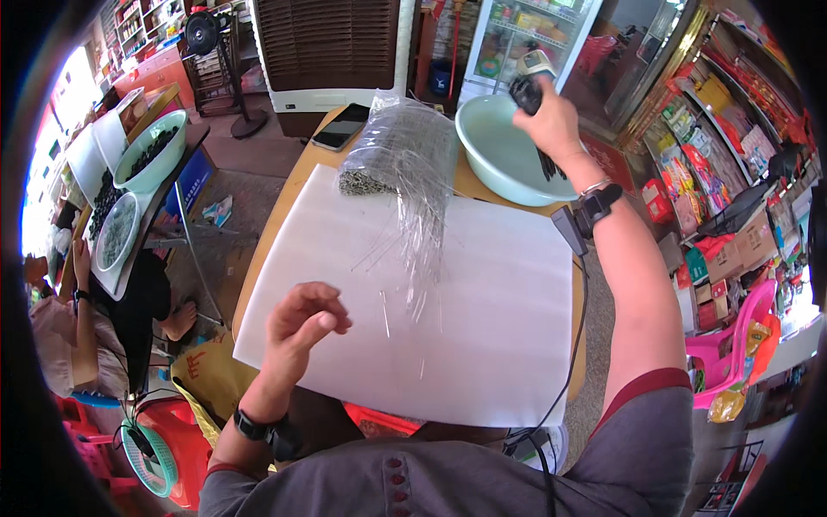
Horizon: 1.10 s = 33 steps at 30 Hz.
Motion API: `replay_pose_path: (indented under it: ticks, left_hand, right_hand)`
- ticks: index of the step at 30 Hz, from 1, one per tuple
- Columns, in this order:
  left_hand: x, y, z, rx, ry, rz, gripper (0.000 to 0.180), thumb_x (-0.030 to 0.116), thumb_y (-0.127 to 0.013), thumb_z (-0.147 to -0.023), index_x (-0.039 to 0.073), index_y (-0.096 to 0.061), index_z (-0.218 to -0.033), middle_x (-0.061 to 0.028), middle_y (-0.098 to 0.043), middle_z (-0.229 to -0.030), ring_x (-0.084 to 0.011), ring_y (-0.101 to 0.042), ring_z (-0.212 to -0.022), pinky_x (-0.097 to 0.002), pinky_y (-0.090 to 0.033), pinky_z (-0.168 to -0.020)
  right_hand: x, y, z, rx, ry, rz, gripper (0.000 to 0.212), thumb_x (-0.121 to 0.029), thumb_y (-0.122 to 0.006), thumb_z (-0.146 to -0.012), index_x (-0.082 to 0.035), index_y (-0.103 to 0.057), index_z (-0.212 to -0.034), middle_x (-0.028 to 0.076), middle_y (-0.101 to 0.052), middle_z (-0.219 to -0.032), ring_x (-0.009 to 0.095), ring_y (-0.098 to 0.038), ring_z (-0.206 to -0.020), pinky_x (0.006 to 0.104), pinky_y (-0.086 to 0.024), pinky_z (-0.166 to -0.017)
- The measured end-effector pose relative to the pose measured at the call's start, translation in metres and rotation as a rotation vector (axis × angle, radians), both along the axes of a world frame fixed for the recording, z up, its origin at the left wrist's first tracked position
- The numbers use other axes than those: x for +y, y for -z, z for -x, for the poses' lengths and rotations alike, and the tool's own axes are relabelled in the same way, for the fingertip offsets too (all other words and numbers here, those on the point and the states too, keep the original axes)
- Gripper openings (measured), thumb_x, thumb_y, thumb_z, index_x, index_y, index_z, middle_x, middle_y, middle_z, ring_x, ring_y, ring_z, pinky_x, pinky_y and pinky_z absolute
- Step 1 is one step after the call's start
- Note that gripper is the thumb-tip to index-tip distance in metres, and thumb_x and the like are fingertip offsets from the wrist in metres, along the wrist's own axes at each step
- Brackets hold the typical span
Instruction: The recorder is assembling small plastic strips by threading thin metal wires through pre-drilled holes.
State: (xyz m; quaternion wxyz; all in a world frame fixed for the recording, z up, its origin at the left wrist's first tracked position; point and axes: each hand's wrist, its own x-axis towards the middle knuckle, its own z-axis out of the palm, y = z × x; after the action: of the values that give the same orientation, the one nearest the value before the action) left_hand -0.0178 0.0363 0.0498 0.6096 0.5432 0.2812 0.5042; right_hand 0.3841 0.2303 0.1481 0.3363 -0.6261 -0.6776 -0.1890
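Note:
My right hand (pixel 551 122) reaches out over the pale green basin (pixel 484 164) at the far right of the table. Its fingers close round a black object with a pale top (pixel 527 86), whose kind I cannot make out. Thin black strips (pixel 551 165) show in the basin below the wrist. Over the left part of the white foam sheet (pixel 482 293), my left hand (pixel 306 320) hovers with loosely bent fingers, thumb apart, nothing visible in it. Beyond it lies a bundle of thin wires in clear plastic (pixel 392 142), with loose strands trailing toward me.
A phone (pixel 341 126) lies at the table's far left edge. A black cable (pixel 575 345) runs down the table's right side. To the left, a person's arm (pixel 82 276) rests by another table with bowls of black pieces (pixel 153 155). A pink chair (pixel 732 345) stands at right.

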Motion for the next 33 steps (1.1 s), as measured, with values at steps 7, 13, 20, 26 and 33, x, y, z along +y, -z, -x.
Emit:
replay_pose_path:
  ticks: [7, 13, 20, 26, 33]
  left_hand:
    - [0.003, 0.011, 0.022, -0.023, -0.151, 0.023, 0.023, 0.016, -0.063, -0.088, 0.000, -0.055, -0.104, -0.0074, -0.061, -0.083, -0.0161, -0.061, -0.076, -0.0279, -0.050, -0.068]
    - [0.002, 0.014, 0.022, -0.009, -0.168, 0.040, 0.024, 0.018, -0.064, -0.088, 0.000, -0.056, -0.103, -0.0078, -0.062, -0.083, -0.0159, -0.060, -0.074, -0.0274, -0.049, -0.068]
    - [-0.013, 0.008, 0.028, 0.028, -0.249, 0.004, 0.025, 0.019, -0.065, -0.088, 0.000, -0.057, -0.102, -0.0082, -0.063, -0.079, -0.0148, -0.060, -0.072, -0.0260, -0.048, -0.067]
    - [-0.030, 0.001, 0.051, 0.058, -0.366, -0.059, 0.024, 0.019, -0.063, -0.089, 0.000, -0.057, -0.102, -0.0074, -0.062, -0.079, -0.0142, -0.060, -0.069, -0.0254, -0.049, -0.064]
    - [-0.063, 0.009, 0.094, 0.089, -0.624, -0.054, 0.015, 0.015, -0.055, -0.094, 0.002, -0.057, -0.100, -0.0035, -0.058, -0.076, -0.0108, -0.055, -0.066, -0.0232, -0.045, -0.063]
  right_hand:
    - [0.047, 0.083, -0.029, -0.141, -0.226, 0.655, 0.058, -0.018, -0.072, -0.066, -0.003, -0.053, -0.118, 0.024, -0.061, -0.109, 0.038, -0.057, -0.104, 0.0428, -0.046, -0.087]
    - [0.041, 0.075, -0.040, -0.008, -0.344, 0.954, 0.074, -0.029, -0.072, -0.074, 0.001, -0.040, -0.134, 0.019, -0.047, -0.134, 0.028, -0.045, -0.125, 0.0330, -0.031, -0.107]
    - [0.034, 0.080, -0.076, 0.117, -0.137, 1.057, 0.062, -0.045, -0.058, -0.084, 0.000, -0.051, -0.126, 0.021, -0.054, -0.126, 0.033, -0.051, -0.117, 0.0364, -0.037, -0.100]
    - [0.027, 0.078, -0.093, 0.052, -0.033, 0.857, 0.052, -0.037, -0.059, -0.084, 0.000, -0.055, -0.120, 0.020, -0.059, -0.118, 0.032, -0.055, -0.111, 0.0376, -0.042, -0.094]
    - [0.004, 0.050, -0.088, 0.221, -0.140, 0.503, 0.030, -0.026, -0.064, -0.082, -0.001, -0.067, -0.098, 0.014, -0.068, -0.094, 0.024, -0.064, -0.089, 0.0350, -0.047, -0.082]
